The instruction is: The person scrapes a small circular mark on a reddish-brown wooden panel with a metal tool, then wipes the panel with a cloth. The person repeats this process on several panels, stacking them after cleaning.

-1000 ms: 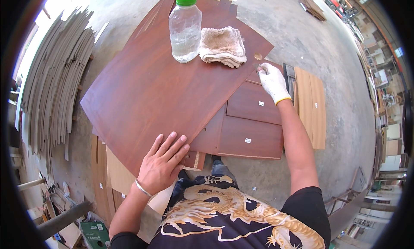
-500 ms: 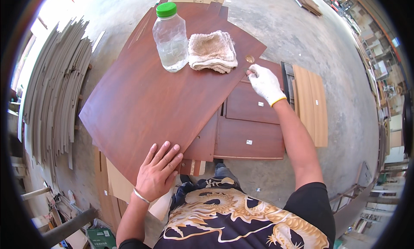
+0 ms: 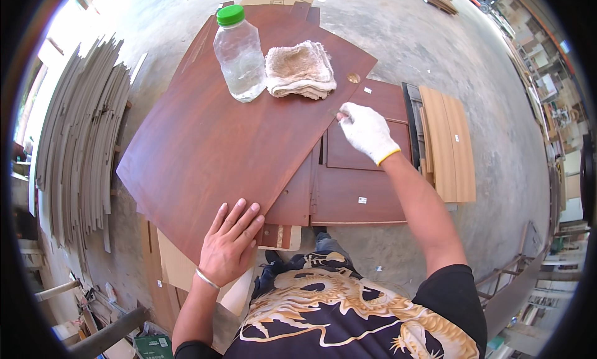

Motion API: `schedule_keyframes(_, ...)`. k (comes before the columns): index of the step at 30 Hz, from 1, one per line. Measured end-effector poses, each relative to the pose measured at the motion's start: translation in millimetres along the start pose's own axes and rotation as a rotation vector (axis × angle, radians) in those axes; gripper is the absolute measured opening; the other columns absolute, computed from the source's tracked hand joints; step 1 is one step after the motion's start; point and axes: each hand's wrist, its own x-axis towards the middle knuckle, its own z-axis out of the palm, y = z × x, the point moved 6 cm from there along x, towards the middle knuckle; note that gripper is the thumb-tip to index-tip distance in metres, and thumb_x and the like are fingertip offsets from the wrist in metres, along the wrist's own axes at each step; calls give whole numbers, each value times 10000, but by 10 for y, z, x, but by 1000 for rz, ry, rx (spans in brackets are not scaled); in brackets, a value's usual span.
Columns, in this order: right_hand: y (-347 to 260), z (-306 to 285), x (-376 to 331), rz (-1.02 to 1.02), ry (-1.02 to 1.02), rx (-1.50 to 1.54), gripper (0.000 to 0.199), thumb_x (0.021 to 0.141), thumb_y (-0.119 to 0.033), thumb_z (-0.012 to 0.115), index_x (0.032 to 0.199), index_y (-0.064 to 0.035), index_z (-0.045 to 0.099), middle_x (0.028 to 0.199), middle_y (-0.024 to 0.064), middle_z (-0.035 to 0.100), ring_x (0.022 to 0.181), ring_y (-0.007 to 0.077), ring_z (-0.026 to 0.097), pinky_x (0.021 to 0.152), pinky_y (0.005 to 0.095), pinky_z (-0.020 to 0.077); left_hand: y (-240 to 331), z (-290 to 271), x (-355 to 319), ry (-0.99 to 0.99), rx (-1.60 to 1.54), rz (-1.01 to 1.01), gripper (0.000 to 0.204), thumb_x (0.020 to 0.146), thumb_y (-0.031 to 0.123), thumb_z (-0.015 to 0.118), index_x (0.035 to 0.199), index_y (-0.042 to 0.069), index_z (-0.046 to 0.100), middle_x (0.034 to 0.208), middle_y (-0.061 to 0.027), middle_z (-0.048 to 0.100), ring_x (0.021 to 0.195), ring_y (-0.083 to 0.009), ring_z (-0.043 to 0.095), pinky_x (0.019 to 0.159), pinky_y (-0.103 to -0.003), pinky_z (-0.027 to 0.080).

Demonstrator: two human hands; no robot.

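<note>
panel point(image 3: 211, 141) – smooth reddish wood veneer | bottle point(image 3: 239, 54) – clear plastic | rag point(image 3: 300, 69) – rough cloth

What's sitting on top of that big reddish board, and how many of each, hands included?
Plastic bottle with green cap: 1
Folded cloth: 1
Bare left hand, flat on the board's near edge: 1
White-gloved right hand, at its right edge: 1
Total: 4

One large reddish-brown panel point(image 3: 217, 135) lies across the middle of the frame. On it stand one clear plastic bottle point(image 3: 239, 54) with a green cap and one folded beige cloth point(image 3: 300, 69). At least three smaller dark-brown panels point(image 3: 360, 172) lie under it to the right, two light wooden boards point(image 3: 449, 141) further right. One stack of many thin grey strips point(image 3: 78, 147) fills the left. Two hands show: one bare point(image 3: 229, 244), one white-gloved point(image 3: 367, 132).
</note>
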Motion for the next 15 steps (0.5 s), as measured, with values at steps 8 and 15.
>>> schedule_keyframes(8,-310,285,-373,-55,-39,10,241,1055,-330,571,1079,-122,691,892,178,759,862,428,729,771,557,566,9,-1,-7,5,-17,9,531,925,74,659,1456,67,648,1609,-115,549,1552,-342,429,1310,-554,266)
schedule_keyframes(15,-851,410,-839,-147,-22,9,204,1054,-312,561,1009,-128,635,731,156,713,716,409,717,656,546,555,17,14,-34,5,9,30,543,929,72,651,1472,57,630,1627,-118,527,1564,-341,409,1313,-551,259)
